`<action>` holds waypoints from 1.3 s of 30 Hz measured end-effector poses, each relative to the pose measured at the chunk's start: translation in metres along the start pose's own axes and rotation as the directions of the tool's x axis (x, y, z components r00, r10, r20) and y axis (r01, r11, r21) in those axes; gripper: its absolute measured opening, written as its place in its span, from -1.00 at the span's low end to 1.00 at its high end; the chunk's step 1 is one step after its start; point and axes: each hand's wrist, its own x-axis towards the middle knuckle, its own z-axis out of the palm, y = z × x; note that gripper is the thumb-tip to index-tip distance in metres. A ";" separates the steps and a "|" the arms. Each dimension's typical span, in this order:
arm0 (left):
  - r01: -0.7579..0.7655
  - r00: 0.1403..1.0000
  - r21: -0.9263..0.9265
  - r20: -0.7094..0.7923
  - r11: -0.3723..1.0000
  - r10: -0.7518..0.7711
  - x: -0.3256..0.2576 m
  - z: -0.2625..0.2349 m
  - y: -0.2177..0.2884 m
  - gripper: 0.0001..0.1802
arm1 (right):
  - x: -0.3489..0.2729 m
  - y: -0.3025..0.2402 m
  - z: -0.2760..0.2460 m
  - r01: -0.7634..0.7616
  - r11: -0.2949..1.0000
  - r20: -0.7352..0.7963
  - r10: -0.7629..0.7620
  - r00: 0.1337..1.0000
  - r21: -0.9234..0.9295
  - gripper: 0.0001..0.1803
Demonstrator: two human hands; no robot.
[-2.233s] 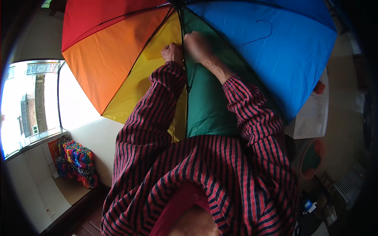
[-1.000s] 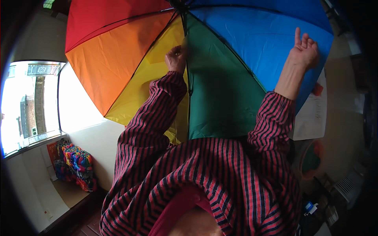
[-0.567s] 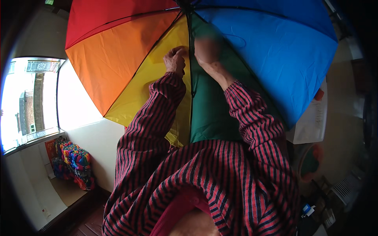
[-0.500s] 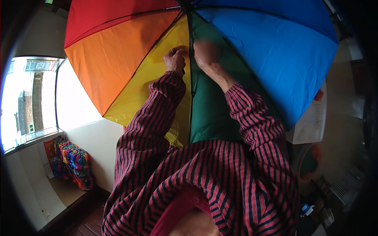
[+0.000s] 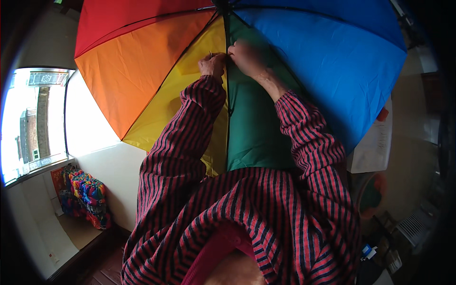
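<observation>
An opened umbrella (image 5: pixel 128 57) with red, orange, yellow, green and blue panels spreads before me, its inner side and thin dark ribs showing. My left hand (image 5: pixel 212 65) is over the yellow panel, fingers closed in a pinch beside the rib (image 5: pixel 228 95) between yellow and green. A tiny thin thing stands up at its fingertips, too small to name. From the green side, my right hand (image 5: pixel 248 58) reaches the same rib, fingertips pressed together against it. Motion or blur smears the back of that hand, and what it pinches is hidden. Above, the ribs meet at a dark hub (image 5: pixel 221 4).
A bright window (image 5: pixel 40 118) is at the left, with a multicoloured knitted bundle (image 5: pixel 88 192) below it. At the right stand a white box-like thing (image 5: pixel 373 147) and a round patterned object (image 5: pixel 372 194). Dark wooden floor (image 5: pixel 97 261) shows at lower left.
My right hand has come up and left, its fingertips now at the rib close to my left hand. My left hand has risen slightly. The umbrella has shifted a little left in view.
</observation>
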 end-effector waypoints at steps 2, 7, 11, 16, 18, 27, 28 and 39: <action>0.036 0.997 0.019 -0.064 0.999 -0.035 0.002 0.004 0.000 -0.89 | -0.004 -0.007 0.000 -0.102 0.995 -0.077 0.102 0.992 -0.003 -0.97; 0.028 0.982 -0.021 -0.186 0.999 -0.031 0.012 0.004 -0.010 -0.85 | -0.003 -0.010 0.010 -0.182 0.983 -0.122 0.178 0.977 -0.025 -0.95; -0.024 0.984 -0.040 -0.179 0.999 0.016 0.011 0.011 -0.008 -0.82 | -0.003 -0.006 0.011 -0.217 0.976 -0.156 0.214 0.964 -0.007 -0.96; 0.072 0.993 -0.071 -0.092 0.995 -0.079 0.007 0.009 0.000 -0.80 | -0.003 0.000 0.019 -0.146 0.989 -0.200 0.148 0.969 0.022 -0.97; 0.109 0.991 -0.049 -0.072 0.993 -0.112 0.005 0.018 -0.001 -0.82 | -0.011 0.008 0.018 -0.150 0.988 -0.202 0.153 0.967 0.029 -0.96; -0.495 0.869 0.409 0.205 0.767 0.451 0.066 -0.041 -0.041 -0.91 | 0.014 -0.026 0.017 -0.129 0.986 -0.179 0.145 0.973 0.102 -0.94; -0.491 0.871 0.411 0.198 0.768 0.450 0.066 -0.045 -0.042 -0.91 | 0.015 -0.027 0.021 -0.125 0.986 -0.175 0.143 0.974 0.106 -0.94; -0.327 0.939 0.361 0.024 0.873 0.342 0.009 -0.023 -0.023 -0.72 | 0.005 0.020 -0.099 -0.401 0.427 0.028 0.655 0.755 0.810 -0.82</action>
